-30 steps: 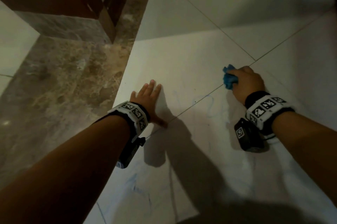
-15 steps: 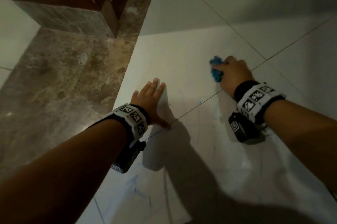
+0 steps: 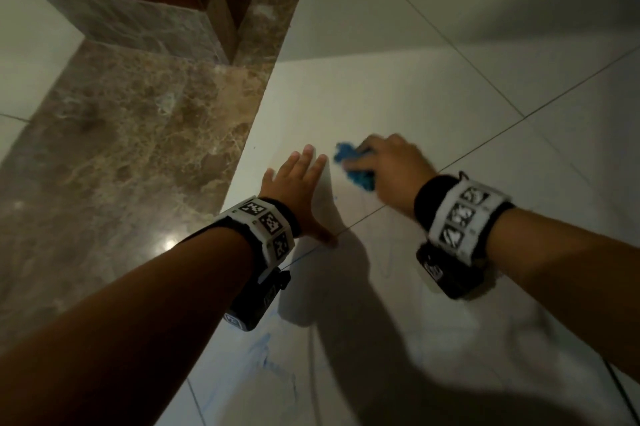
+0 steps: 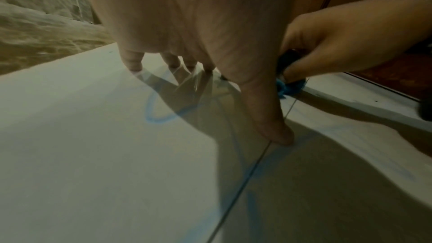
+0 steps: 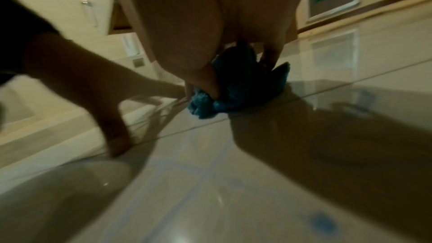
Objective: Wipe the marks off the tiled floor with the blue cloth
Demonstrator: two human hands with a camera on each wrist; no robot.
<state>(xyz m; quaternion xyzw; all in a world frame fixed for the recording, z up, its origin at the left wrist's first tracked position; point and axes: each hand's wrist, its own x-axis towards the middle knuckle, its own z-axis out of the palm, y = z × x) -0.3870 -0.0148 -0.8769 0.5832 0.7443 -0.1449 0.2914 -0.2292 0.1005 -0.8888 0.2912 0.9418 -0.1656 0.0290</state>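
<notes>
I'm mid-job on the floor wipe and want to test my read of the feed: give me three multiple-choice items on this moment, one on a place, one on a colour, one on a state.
1. Where is the cloth?
A. Under the left hand
B. On the pale floor tile, just beside the left hand's fingertips
C. On the brown marble strip

2. What colour is the loop mark on the tile under the left hand?
A. Red
B. Black
C. Blue

3. How is the left hand set?
A. Fingers spread, fingertips and thumb pressed on the tile
B. Clenched in a fist above the floor
C. Gripping the cloth

Answers:
1 B: the head view shows the right hand holding it on the white tile, next to the left fingertips.
2 C: the left wrist view shows a blue line.
3 A: both the head and left wrist views show straight fingers braced on the floor.
</notes>
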